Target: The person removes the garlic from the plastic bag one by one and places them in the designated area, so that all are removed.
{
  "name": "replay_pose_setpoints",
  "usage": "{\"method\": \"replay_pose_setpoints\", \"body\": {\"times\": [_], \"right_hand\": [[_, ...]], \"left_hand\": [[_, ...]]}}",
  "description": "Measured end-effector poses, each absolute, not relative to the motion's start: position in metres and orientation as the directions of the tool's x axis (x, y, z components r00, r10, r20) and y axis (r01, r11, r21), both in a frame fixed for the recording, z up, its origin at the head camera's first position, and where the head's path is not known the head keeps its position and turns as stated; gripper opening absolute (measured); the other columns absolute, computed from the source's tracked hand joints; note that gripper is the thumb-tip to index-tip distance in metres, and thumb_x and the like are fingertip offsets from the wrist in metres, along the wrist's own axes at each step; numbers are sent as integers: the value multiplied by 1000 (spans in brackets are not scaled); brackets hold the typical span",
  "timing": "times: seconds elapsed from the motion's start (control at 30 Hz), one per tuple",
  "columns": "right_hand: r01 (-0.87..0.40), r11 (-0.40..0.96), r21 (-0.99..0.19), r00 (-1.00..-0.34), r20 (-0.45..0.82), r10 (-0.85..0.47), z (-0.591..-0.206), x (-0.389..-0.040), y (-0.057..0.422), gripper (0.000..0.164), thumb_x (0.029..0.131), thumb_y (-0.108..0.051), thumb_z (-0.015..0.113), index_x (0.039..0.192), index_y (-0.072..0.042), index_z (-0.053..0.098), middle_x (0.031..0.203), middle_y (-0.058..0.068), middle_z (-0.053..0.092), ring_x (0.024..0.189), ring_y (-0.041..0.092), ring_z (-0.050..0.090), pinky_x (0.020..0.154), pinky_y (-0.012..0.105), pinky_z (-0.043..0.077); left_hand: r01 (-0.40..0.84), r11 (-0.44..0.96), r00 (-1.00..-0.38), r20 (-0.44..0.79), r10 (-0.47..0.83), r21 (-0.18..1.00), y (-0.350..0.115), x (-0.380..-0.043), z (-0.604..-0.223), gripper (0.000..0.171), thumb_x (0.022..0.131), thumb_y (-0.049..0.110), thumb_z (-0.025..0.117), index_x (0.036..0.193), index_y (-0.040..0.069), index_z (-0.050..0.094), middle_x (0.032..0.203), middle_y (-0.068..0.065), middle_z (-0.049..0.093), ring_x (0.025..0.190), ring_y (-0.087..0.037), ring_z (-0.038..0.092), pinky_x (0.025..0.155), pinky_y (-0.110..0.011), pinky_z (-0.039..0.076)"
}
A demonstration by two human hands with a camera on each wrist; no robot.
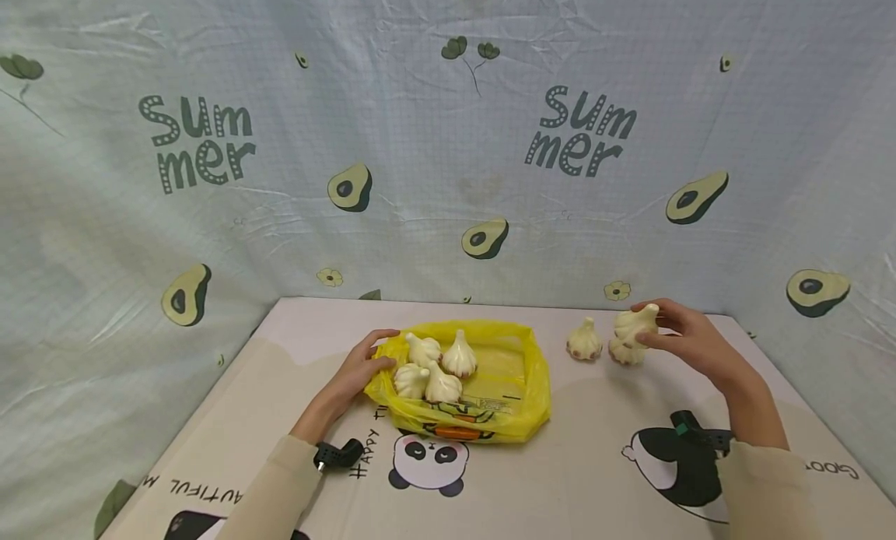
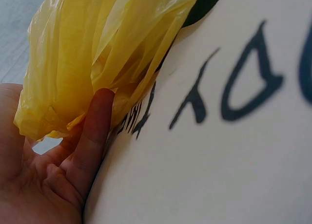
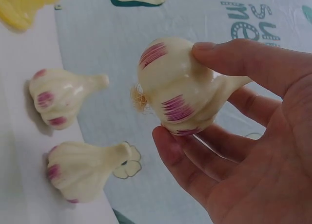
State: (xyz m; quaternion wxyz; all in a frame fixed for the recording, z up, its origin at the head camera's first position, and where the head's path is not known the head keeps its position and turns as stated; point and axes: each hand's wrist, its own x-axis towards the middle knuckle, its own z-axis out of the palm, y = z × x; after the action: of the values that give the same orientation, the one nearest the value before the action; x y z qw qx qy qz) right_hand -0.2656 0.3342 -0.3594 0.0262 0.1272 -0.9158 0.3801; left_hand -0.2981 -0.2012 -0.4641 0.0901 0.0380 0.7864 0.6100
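A garlic bulb (image 1: 633, 322) with purple streaks is pinched between the thumb and fingers of my right hand (image 1: 689, 341), raised off the table. In the right wrist view this bulb (image 3: 173, 90) shows a tuft of roots. Two more bulbs stand on the table: one garlic bulb (image 1: 584, 342) to the left, another garlic bulb (image 1: 625, 355) partly hidden behind the held one. My left hand (image 1: 355, 369) grips the left edge of a yellow plastic bag (image 1: 502, 362), which lies spread open. Several garlic bulbs (image 1: 442, 384) sit in the bag's left half.
A pale table covering (image 1: 546, 478) with printed cartoons and lettering lies under everything. Behind it hangs a light curtain (image 1: 406, 96) printed with avocados and "summer". Dark straps (image 1: 339, 453) circle the wrists.
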Motion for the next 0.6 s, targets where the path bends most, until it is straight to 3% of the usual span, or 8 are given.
{"method": "replay_pose_setpoints", "body": {"times": [0.07,0.27,0.4,0.6], "right_hand": [[-242,685,-688,-970,143,-199,-359,-265,337,53,100,-35,67,143,-8,53,143,10,54,133,25,51,91,27,48],[-242,678,-694,-970,170,-172,-363,-265,349,54,99,-35,68,143,-8,53,130,-17,52,117,-9,42,85,13,46],[-242,673,-699,-970,188,-153,-365,-264,356,54,100,-34,67,143,-5,52,123,-27,49,114,-12,40,83,11,45],[-234,671,-704,-971,205,-123,-368,-263,364,55,100,-33,67,144,-3,52,118,-30,49,110,-15,41,82,11,44]], "left_hand": [[-48,252,-981,-93,172,967,-201,-298,-464,55,99,14,56,151,23,45,147,-22,53,110,-24,64,90,-32,58],[-42,260,-981,-89,175,965,-200,-298,-464,55,98,14,56,151,23,45,147,-22,53,111,-24,63,91,-32,58],[-37,262,-981,-85,176,964,-200,-298,-465,55,98,14,56,152,22,45,148,-22,52,112,-24,63,91,-32,58],[-42,256,-982,-87,168,966,-200,-298,-465,55,98,13,56,151,22,45,147,-23,53,111,-25,63,91,-32,57]]}}
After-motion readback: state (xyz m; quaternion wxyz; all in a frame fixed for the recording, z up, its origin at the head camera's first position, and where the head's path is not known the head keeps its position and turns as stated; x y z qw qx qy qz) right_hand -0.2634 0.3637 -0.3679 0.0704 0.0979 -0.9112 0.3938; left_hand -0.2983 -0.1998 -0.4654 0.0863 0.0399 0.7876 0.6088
